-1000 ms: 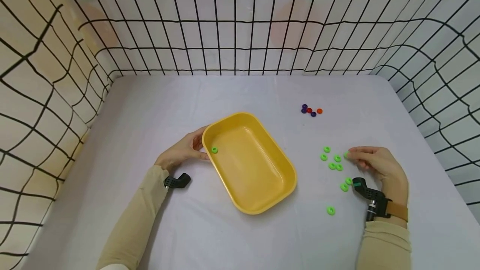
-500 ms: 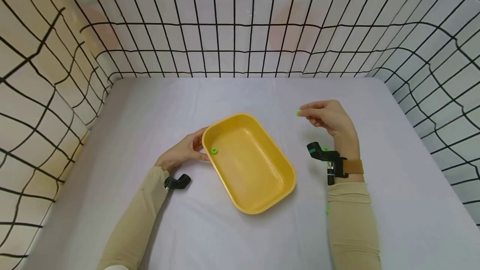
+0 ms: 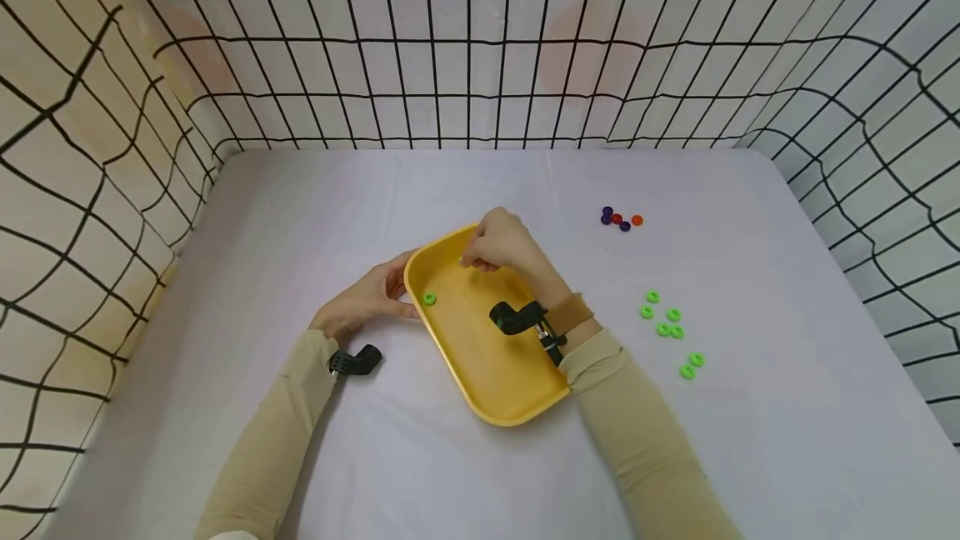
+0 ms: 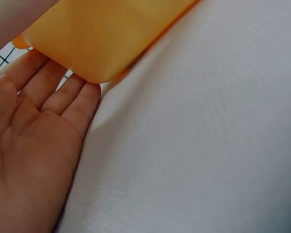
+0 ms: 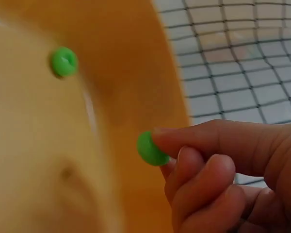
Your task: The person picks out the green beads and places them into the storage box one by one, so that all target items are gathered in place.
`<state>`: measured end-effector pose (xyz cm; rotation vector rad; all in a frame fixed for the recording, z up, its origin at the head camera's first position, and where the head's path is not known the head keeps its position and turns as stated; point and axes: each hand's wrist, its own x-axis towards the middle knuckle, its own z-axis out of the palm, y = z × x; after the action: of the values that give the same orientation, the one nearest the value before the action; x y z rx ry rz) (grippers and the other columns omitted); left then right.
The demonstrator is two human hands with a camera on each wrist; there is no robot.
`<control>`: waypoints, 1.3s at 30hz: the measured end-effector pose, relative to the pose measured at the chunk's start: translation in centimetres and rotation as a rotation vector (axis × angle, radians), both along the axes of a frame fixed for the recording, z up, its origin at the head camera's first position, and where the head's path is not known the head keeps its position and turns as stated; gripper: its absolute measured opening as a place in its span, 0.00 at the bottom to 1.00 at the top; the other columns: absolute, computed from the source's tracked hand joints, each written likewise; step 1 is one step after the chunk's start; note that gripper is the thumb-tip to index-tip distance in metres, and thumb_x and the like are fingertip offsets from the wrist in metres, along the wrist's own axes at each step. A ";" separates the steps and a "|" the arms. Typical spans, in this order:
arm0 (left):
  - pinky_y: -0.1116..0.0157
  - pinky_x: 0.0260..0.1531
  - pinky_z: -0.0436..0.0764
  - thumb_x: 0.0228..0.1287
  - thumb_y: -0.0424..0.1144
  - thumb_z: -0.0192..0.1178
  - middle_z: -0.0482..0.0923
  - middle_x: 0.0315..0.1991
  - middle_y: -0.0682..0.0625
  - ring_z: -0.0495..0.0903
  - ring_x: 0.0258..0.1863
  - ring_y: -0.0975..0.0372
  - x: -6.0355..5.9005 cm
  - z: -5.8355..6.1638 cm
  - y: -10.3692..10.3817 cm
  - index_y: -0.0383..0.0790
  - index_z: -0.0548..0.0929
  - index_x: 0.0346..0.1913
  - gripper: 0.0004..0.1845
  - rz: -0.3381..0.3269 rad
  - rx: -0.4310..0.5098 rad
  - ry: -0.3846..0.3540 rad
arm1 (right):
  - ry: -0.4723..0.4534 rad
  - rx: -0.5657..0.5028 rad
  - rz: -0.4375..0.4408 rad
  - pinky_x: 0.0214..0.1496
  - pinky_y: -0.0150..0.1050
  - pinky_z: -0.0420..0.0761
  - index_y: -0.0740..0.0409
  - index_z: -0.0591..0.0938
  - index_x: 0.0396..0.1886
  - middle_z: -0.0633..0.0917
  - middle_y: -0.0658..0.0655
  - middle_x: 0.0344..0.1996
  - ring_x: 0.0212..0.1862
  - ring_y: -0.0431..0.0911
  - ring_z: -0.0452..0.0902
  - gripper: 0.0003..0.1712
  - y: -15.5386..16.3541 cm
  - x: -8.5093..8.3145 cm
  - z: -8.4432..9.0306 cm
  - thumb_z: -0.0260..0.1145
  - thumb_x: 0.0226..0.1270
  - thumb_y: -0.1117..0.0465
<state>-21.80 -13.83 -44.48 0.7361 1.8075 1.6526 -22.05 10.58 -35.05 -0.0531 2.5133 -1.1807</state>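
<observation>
Swinging in from the loose green pieces (image 3: pixel 667 327), the right hand (image 3: pixel 501 244) now hovers over the yellow tray (image 3: pixel 517 394), pinching a green ring (image 5: pixel 150 148) above another ring (image 3: pixel 429 299) lying inside. Steadying the tray's near-left rim, the left hand (image 3: pixel 367 298) rests flat-fingered against it. Beyond, a pale counter (image 3: pixel 337 190) meets netted walls (image 3: pixel 465 48).

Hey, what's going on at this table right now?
A person is moving small green rings into a yellow tray. The right hand is over the tray, with a green ring pinched in its grip. The left hand rests against the tray's near-left corner with straight fingers. One green ring in the tray already lies there. More loose green rings sit on the white table to the right, with a small purple, red and orange cluster farther back.
</observation>
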 end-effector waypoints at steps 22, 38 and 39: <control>0.58 0.77 0.53 0.52 0.29 0.74 0.59 0.75 0.47 0.56 0.75 0.55 0.0 0.1 0.0 0.42 0.58 0.76 0.50 -0.006 0.014 -0.010 | -0.115 0.012 0.032 0.16 0.28 0.74 0.64 0.84 0.18 0.77 0.52 0.10 0.14 0.41 0.71 0.10 -2.5 -0.4 -3.8 0.74 0.55 0.68; 0.53 0.78 0.51 0.52 0.31 0.75 0.59 0.75 0.47 0.57 0.75 0.54 -0.1 0.3 -0.1 0.42 0.58 0.76 0.50 0.002 0.009 -0.016 | -0.131 -0.037 0.016 0.16 0.27 0.73 0.64 0.84 0.19 0.77 0.52 0.10 0.13 0.39 0.69 0.09 -2.5 -0.5 -3.7 0.74 0.56 0.67; 0.53 0.78 0.51 0.52 0.31 0.75 0.59 0.75 0.46 0.57 0.75 0.54 0.0 0.2 -0.1 0.42 0.58 0.76 0.50 0.002 0.011 -0.018 | -0.130 -0.038 0.015 0.16 0.27 0.73 0.64 0.84 0.19 0.77 0.52 0.10 0.13 0.39 0.69 0.10 -2.5 -0.5 -3.8 0.74 0.57 0.67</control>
<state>-21.84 -13.92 -44.23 0.7223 1.7881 1.6664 -22.52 8.07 -38.80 -0.0043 2.3742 -1.1868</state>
